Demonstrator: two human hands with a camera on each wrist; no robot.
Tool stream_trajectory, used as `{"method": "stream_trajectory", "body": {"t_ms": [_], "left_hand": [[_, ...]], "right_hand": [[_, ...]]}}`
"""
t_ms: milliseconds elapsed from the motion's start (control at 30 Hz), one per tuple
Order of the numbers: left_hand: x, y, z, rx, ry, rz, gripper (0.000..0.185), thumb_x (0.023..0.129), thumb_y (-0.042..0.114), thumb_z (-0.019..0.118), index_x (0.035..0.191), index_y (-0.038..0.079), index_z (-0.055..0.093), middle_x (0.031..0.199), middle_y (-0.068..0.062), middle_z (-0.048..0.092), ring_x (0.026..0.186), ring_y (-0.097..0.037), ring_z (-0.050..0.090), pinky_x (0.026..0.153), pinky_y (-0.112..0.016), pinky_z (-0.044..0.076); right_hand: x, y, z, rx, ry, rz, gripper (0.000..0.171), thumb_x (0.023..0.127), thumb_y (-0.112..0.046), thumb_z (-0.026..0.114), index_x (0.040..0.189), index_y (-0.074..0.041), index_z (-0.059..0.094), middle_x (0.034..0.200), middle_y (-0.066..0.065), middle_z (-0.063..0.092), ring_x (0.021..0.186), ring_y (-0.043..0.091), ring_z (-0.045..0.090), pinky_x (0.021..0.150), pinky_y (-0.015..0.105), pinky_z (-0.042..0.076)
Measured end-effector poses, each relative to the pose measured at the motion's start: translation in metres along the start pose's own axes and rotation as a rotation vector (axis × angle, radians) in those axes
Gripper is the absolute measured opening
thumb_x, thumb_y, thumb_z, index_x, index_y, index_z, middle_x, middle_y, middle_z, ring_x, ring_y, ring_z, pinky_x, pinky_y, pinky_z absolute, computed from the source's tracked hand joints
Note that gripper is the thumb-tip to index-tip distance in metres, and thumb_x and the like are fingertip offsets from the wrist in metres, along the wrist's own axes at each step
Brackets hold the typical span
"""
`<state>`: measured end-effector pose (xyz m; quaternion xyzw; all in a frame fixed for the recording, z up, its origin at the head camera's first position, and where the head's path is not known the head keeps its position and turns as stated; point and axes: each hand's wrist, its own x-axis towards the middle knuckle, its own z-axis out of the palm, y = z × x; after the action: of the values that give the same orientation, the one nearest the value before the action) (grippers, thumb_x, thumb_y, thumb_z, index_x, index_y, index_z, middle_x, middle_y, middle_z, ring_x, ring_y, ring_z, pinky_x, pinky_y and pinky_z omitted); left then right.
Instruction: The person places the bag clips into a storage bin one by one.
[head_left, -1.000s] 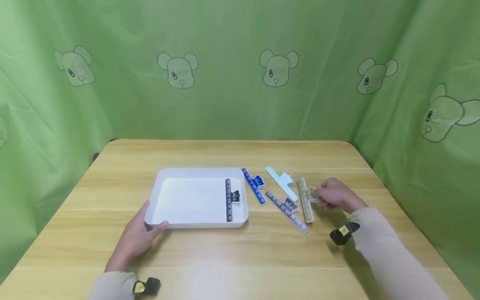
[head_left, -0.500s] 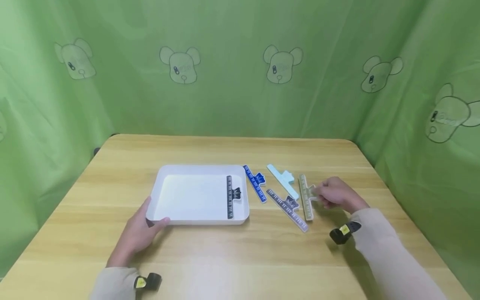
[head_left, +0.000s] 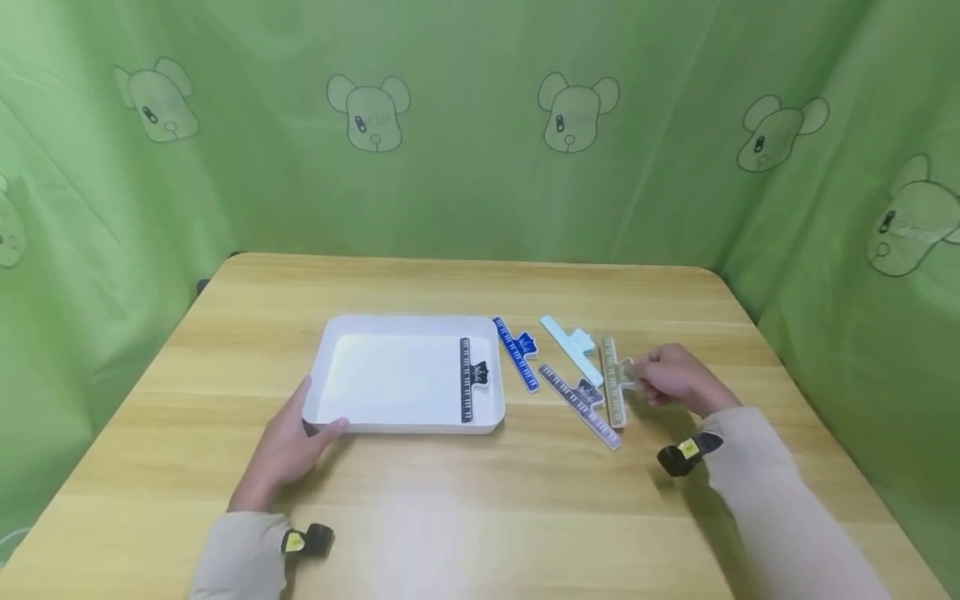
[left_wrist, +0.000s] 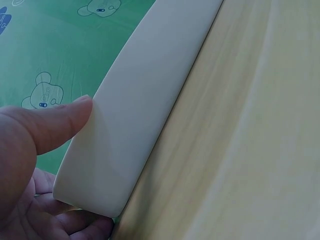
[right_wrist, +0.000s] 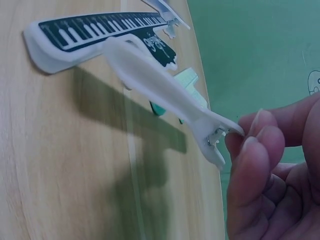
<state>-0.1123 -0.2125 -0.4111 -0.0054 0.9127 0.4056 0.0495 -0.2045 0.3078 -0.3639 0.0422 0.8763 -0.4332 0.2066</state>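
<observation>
In the head view my left hand (head_left: 288, 446) grips the near left corner of a white tray (head_left: 408, 427). The thumb is on the near wall and the fingers curl round the corner, as the left wrist view shows. A black clip (head_left: 467, 380) with a piano-key pattern lies inside the tray on the right. My right hand (head_left: 678, 377) pinches the handle of a beige-green clip (head_left: 613, 383), seen edge-on as a pale clip (right_wrist: 155, 82) in the right wrist view. Its shadow falls on the table; whether it touches the table I cannot tell.
Between tray and right hand lie a dark blue clip (head_left: 517, 356), a light blue clip (head_left: 572, 351) and a greyish-purple clip (head_left: 580, 407). All rest on the wooden table (head_left: 480, 517). A green curtain (head_left: 465, 183) surrounds its back and sides.
The head view has tilted down a little, so everything sits higher in the frame. Both hands keep their holds; tray and clips show no clear shift relative to each other.
</observation>
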Motion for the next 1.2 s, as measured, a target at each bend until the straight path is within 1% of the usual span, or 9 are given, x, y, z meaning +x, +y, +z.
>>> {"method": "stream_trajectory", "body": {"t_ms": [200, 367, 500, 700, 900, 1200], "left_hand": [[-0.002, 0.0, 0.0, 0.001, 0.004, 0.011, 0.097, 0.091, 0.045, 0.065, 0.155, 0.004, 0.005, 0.156, -0.026, 0.016, 0.14, -0.048, 0.019, 0.112, -0.061, 0.018], [0.001, 0.0, -0.003, -0.001, 0.016, 0.019, 0.096, 0.091, 0.044, 0.065, 0.156, 0.005, 0.006, 0.156, -0.025, 0.017, 0.14, -0.048, 0.02, 0.112, -0.061, 0.018], [0.0, -0.001, -0.002, 0.0, 0.016, 0.034, 0.095, 0.091, 0.042, 0.066, 0.155, 0.004, 0.007, 0.156, -0.027, 0.018, 0.139, -0.048, 0.021, 0.112, -0.061, 0.019], [-0.002, -0.002, 0.001, -0.009, 0.017, 0.032, 0.094, 0.091, 0.042, 0.065, 0.155, 0.004, 0.007, 0.156, -0.027, 0.018, 0.139, -0.048, 0.021, 0.112, -0.061, 0.019], [-0.002, -0.001, -0.001, -0.005, 0.007, 0.018, 0.096, 0.091, 0.044, 0.065, 0.156, 0.005, 0.005, 0.156, -0.026, 0.017, 0.139, -0.048, 0.02, 0.112, -0.061, 0.019], [0.0, -0.005, 0.0, -0.007, 0.001, 0.013, 0.097, 0.091, 0.045, 0.065, 0.156, 0.007, 0.005, 0.157, -0.025, 0.017, 0.14, -0.048, 0.02, 0.112, -0.062, 0.019]], "right_hand": [[-0.004, -0.003, -0.001, -0.017, -0.01, -0.01, 0.024, 0.095, -0.015, 0.054, 0.074, -0.005, 0.052, 0.065, 0.002, 0.051, 0.06, 0.015, 0.051, 0.058, 0.028, 0.053], [-0.006, -0.005, -0.005, -0.012, -0.004, -0.029, 0.023, 0.095, -0.015, 0.054, 0.075, -0.004, 0.052, 0.066, 0.002, 0.051, 0.06, 0.015, 0.051, 0.058, 0.028, 0.053], [-0.006, -0.002, -0.008, -0.015, 0.004, -0.019, 0.025, 0.096, -0.015, 0.054, 0.073, -0.006, 0.051, 0.065, 0.001, 0.05, 0.059, 0.014, 0.05, 0.057, 0.028, 0.052], [-0.004, 0.005, -0.006, 0.014, 0.002, -0.01, 0.021, 0.096, -0.015, 0.054, 0.079, -0.002, 0.054, 0.066, 0.001, 0.051, 0.059, 0.013, 0.051, 0.057, 0.027, 0.053], [-0.004, 0.003, -0.007, 0.004, -0.007, -0.01, 0.023, 0.096, -0.015, 0.055, 0.076, -0.004, 0.052, 0.065, 0.001, 0.051, 0.059, 0.014, 0.051, 0.058, 0.027, 0.053], [-0.004, 0.001, -0.008, -0.01, -0.021, -0.015, 0.025, 0.096, -0.014, 0.053, 0.073, -0.006, 0.051, 0.065, 0.001, 0.05, 0.059, 0.014, 0.051, 0.058, 0.028, 0.053]]}}
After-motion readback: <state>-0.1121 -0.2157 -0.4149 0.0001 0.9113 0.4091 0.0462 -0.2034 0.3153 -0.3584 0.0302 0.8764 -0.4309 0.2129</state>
